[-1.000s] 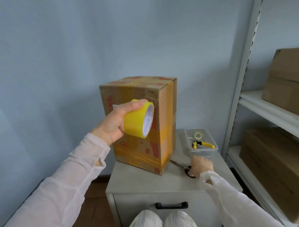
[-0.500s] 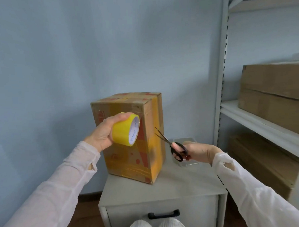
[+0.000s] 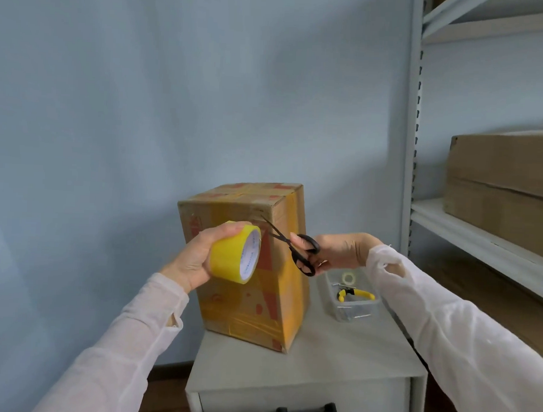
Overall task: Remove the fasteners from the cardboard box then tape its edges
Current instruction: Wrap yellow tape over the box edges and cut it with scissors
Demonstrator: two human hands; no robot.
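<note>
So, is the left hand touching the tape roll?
Touching. The head view shows the left hand gripping the tape roll, with its fingers curled over the roll's top.

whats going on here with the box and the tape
A person is taping a cardboard box that stands on a small cabinet. The left hand holds a roll of yellow tape in front of the box, and the right hand holds black scissors, blades open, right beside the roll. Yellow-handled pliers lie in a clear tray next to the box.
</note>
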